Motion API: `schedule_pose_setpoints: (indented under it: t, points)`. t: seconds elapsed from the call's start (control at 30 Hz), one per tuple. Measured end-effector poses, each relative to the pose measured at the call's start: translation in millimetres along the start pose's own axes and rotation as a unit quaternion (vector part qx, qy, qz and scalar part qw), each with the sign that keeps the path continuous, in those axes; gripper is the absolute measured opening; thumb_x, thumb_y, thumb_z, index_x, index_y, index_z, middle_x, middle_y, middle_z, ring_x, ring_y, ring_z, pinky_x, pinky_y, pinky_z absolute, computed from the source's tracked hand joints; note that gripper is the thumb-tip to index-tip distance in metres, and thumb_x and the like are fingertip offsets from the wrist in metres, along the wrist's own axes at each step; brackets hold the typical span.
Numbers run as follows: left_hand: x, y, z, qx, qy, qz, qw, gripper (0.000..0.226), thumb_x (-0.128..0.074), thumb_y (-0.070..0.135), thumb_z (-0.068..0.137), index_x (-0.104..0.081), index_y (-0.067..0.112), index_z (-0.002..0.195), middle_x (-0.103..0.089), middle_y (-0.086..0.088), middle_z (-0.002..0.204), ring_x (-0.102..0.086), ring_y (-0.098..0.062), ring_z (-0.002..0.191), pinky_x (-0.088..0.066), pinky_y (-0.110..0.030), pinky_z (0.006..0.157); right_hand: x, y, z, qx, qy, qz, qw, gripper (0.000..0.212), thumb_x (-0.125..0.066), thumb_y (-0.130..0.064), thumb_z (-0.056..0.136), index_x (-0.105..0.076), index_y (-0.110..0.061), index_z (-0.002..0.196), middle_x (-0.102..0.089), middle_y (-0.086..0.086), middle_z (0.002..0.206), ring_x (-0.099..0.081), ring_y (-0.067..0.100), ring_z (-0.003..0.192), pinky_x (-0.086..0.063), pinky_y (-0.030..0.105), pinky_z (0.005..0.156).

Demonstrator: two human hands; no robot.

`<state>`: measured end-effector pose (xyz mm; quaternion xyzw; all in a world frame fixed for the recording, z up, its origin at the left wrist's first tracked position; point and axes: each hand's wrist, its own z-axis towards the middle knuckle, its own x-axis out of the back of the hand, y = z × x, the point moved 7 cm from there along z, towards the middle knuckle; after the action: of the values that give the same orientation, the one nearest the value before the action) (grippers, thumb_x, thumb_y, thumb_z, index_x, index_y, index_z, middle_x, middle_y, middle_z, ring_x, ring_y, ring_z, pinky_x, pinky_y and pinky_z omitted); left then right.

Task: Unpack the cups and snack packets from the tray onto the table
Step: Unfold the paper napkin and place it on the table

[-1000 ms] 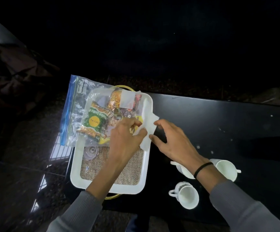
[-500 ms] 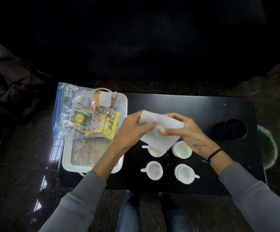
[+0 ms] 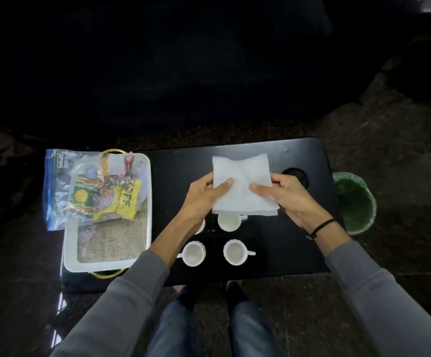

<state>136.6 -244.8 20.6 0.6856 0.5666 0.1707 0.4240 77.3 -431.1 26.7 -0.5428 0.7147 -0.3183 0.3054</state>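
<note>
Closest to the viewer, at 6 o'clock, are the person's knees in blue jeans, with grey sleeves reaching forward over a black desk (image 3: 273, 253). Near the desk's front edge stand two white cups: the near-left cup (image 3: 193, 253) with its handle at 9 o'clock, and the near-right cup (image 3: 235, 252) with its handle at 3 o'clock. Just beyond, a third cup (image 3: 229, 222) shows from under a white sheet (image 3: 242, 186), and the left wrist mostly hides a fourth cup (image 3: 201, 226).

Above them, the left hand (image 3: 199, 199) and the right hand (image 3: 289, 199) hold the sheet between them. Each grip pinches one side edge, thumb pressed on top and fingers tucked beneath. Both palms turn inward. A black band (image 3: 322, 226) circles the right wrist. The sheet is square, layered and lightly creased.

At 9 o'clock from the hands, a white tray (image 3: 147, 191) sits on the desk's left end. Snack packets (image 3: 106, 197) inside a clear zip bag (image 3: 54, 186) lie across the tray's far half, and the bag spills over its left rim. At 3 o'clock, a green bin (image 3: 354, 202) stands on the floor.
</note>
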Motion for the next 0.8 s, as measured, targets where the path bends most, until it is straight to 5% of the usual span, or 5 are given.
schedule_pose_setpoints:
  t: [0.13,0.33,0.5,0.67,0.8]
  points:
    - [-12.7,-11.7,18.3,0.012,0.021,0.101,0.995,0.020,-0.075,0.014,0.089,-0.074,0.018,0.108,-0.080,0.000,0.099,-0.075,-0.015,0.089,-0.056,-0.020,0.069,32.4,11.0,-3.0,-0.015,0.071,0.056,0.996,0.034,-0.078,-0.005,0.086,-0.073,-0.005,0.120,-0.078,0.012,0.111,-0.074,0.032,0.105,-0.062,0.039,0.090]
    - [-42.1,-36.8,38.0,0.060,-0.010,0.111,0.992,0.016,-0.075,0.010,0.088,-0.075,0.009,0.104,-0.080,-0.004,0.092,-0.077,-0.017,0.080,-0.060,-0.024,0.065,62.6,33.8,-3.1,-0.032,0.066,0.113,0.991,0.028,-0.075,0.001,0.086,-0.074,-0.004,0.114,-0.080,0.011,0.103,-0.077,0.026,0.091,-0.062,0.026,0.069]
    - [-54.6,-49.5,50.3,0.105,0.021,0.130,0.986,0.012,-0.071,0.007,0.091,-0.068,0.007,0.103,-0.076,-0.012,0.093,-0.077,-0.020,0.069,-0.060,-0.025,0.056,110.0,36.5,-3.1,-0.021,0.212,0.003,0.977,0.026,-0.071,0.004,0.086,-0.081,-0.020,0.084,-0.079,0.012,0.092,-0.073,0.027,0.090,-0.060,0.041,0.087]
    - [-65.1,-57.8,58.7,0.120,0.016,0.180,0.976,0.013,-0.068,0.003,0.091,-0.067,0.005,0.104,-0.073,-0.012,0.091,-0.075,-0.021,0.070,-0.062,-0.033,0.070,152.9,14.7,-11.4,0.017,0.319,-0.149,0.936,0.018,-0.068,-0.011,0.084,-0.076,-0.026,0.077,-0.074,0.002,0.078,-0.064,0.016,0.073,-0.046,0.012,0.053]
    - [-69.7,-63.8,62.1,0.122,0.017,0.187,0.975,0.015,-0.069,0.002,0.090,-0.068,0.005,0.105,-0.073,-0.011,0.091,-0.076,-0.019,0.072,-0.063,-0.029,0.066,155.3,-4.4,-7.8,0.054,0.304,-0.347,0.886,0.017,-0.060,-0.007,0.088,-0.075,-0.014,0.087,-0.066,0.010,0.070,-0.062,0.035,0.080,-0.036,0.026,0.060]
